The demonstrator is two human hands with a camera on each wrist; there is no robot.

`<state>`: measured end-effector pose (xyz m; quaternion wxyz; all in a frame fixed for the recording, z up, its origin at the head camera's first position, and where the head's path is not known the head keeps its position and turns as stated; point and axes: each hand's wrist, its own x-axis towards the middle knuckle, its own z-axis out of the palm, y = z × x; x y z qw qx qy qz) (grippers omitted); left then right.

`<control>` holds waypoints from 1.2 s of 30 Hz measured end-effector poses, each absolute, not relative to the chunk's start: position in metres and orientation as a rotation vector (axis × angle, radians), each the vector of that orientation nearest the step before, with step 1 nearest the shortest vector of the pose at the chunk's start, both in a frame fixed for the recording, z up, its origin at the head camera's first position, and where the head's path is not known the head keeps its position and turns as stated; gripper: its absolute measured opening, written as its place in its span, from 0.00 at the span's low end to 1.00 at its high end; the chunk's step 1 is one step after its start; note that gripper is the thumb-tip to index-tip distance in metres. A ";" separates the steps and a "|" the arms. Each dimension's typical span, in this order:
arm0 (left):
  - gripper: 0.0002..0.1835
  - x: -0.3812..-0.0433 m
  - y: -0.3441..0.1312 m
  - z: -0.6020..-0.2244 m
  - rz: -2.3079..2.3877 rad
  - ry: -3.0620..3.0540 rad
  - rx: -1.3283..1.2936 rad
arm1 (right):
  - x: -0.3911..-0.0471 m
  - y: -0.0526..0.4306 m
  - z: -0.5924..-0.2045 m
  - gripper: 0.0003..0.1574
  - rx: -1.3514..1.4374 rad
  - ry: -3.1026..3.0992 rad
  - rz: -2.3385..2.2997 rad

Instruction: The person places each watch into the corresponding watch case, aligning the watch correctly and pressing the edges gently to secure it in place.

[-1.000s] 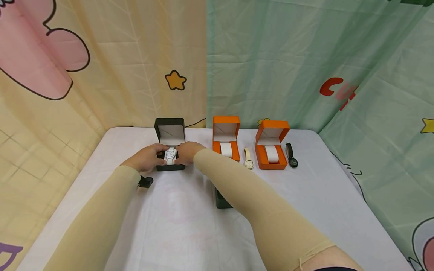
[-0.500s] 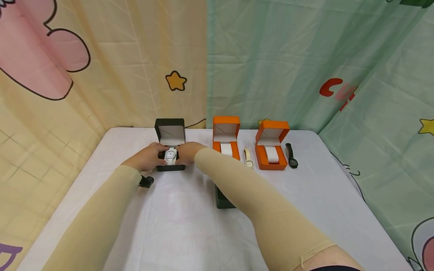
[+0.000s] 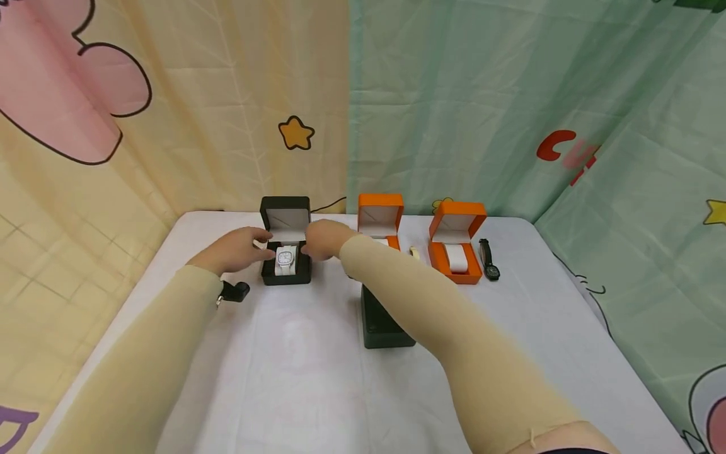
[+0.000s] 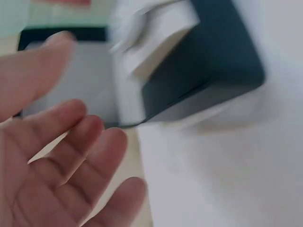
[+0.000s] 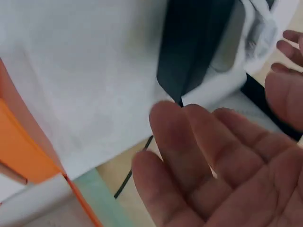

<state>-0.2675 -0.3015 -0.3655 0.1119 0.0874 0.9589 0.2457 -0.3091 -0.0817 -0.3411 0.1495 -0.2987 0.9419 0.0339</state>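
A white watch (image 3: 285, 257) sits wrapped on a white cushion inside an open dark green watch box (image 3: 287, 280), at the back left of the table in the head view. My left hand (image 3: 238, 249) hovers at the box's left side, its fingers relaxed and holding nothing. On the opposite side, my right hand (image 3: 327, 239) is just off the box, partly seen from behind. Both wrist views show fingers extended and bare palms, with the watch box (image 4: 208, 61) beyond the left hand's fingertips. The watch (image 5: 262, 37) is blurred in the right wrist view.
Two open orange watch boxes (image 3: 380, 200) (image 3: 457, 210) stand to the right, the nearer one partly behind my forearm. A black watch (image 3: 489, 260) lies at the far right, and a gold watch (image 3: 414, 253) is mostly hidden. A dark green box (image 3: 388, 328) lies under my right forearm.
Both hands have let go of the watch and box and drawn apart, lifting slightly outward. The watch stays in the box, which is now more exposed.
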 end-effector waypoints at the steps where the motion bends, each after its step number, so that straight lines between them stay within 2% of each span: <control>1: 0.31 -0.268 -0.305 -0.360 0.744 2.849 0.240 | -0.312 -0.079 -0.336 0.25 -0.814 2.730 0.056; 3: 0.32 -0.269 -0.312 -0.350 0.800 2.905 0.180 | -0.318 -0.075 -0.326 0.26 -0.735 2.782 -0.039; 7: 0.41 -0.275 -0.317 -0.335 0.950 2.936 0.043 | -0.332 -0.069 -0.314 0.29 -0.597 2.861 -0.344; 13: 0.49 -0.289 -0.306 -0.329 1.083 2.868 -0.048 | -0.341 -0.077 -0.309 0.37 -0.569 2.857 -0.623; 30: 0.36 -0.307 -0.291 -0.333 1.083 2.886 -0.067 | -0.348 -0.086 -0.326 0.33 -0.571 2.817 -0.720; 36: 0.33 -0.305 -0.289 -0.336 1.257 2.786 -0.128 | -0.349 -0.085 -0.330 0.33 -0.548 2.790 -0.764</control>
